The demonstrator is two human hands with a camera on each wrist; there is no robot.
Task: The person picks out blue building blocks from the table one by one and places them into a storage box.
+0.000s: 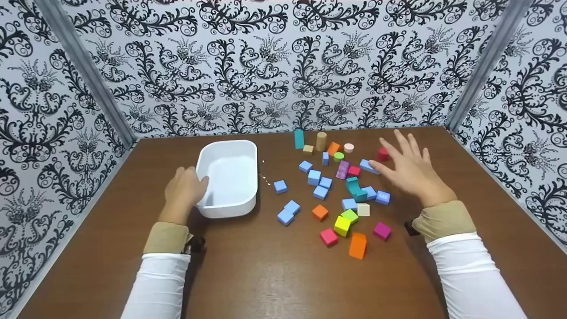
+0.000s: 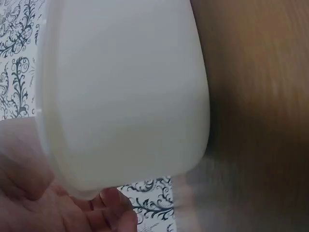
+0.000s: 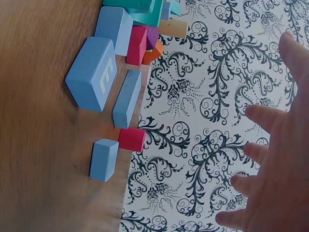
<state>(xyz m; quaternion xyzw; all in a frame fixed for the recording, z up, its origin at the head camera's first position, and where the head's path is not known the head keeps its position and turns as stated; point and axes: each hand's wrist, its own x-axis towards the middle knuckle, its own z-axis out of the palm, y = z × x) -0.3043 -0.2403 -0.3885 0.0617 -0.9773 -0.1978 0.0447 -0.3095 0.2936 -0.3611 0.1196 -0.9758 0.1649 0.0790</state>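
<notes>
My left hand (image 1: 182,191) grips the left rim of a white plastic tub (image 1: 228,179), the thumb over the rim and the fingers outside. In the left wrist view the tub's outer wall (image 2: 130,96) fills most of the picture, with curled fingers (image 2: 113,212) below its rim. My right hand (image 1: 409,170) hovers with spread fingers over the right edge of the scattered toy blocks, holding nothing. Under and beside it lie a red cylinder (image 1: 383,154), a blue bar (image 1: 370,166) and a blue block with a letter-like mark (image 1: 382,197).
Many blocks lie mid-table, among them a teal arch (image 1: 355,189), a yellow cube (image 1: 342,226), an orange block (image 1: 358,246) and a purple piece (image 1: 342,170). A wooden cylinder (image 1: 321,141) stands at the back. Patterned walls (image 1: 283,66) enclose the brown table (image 1: 266,274).
</notes>
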